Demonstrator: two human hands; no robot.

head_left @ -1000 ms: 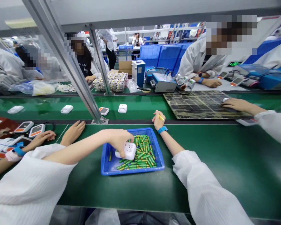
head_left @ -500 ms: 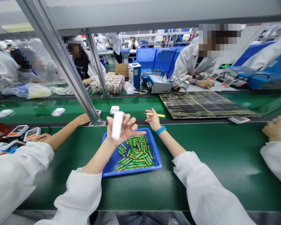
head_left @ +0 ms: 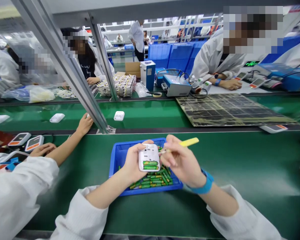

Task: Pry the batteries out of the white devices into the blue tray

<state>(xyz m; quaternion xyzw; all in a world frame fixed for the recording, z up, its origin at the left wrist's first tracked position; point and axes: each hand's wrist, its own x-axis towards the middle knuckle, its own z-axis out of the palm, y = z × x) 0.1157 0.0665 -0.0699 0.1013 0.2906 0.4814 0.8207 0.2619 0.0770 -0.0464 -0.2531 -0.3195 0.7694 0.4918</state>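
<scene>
My left hand (head_left: 134, 162) is closed around a white square device (head_left: 149, 154), its back turned up and green batteries showing in the lower compartment. Beside its right edge, my right hand (head_left: 182, 160) is closed on a yellow-handled tool (head_left: 189, 142), whose thin end points toward the device. Both hands are above a blue tray (head_left: 114, 160) that holds many green batteries (head_left: 152, 180). A blue band circles my right wrist.
A co-worker's hand (head_left: 85, 124) reaches to the green conveyor at left, near a metal post (head_left: 100, 120). White devices (head_left: 119, 115) lie on the conveyor. A dark marked board (head_left: 230, 108) lies at right. Screened devices (head_left: 34, 143) sit at far left.
Both hands have come together over the tray. The white device now shows its back and batteries. The yellow tool has moved beside it. The co-worker's hand at left has shifted slightly.
</scene>
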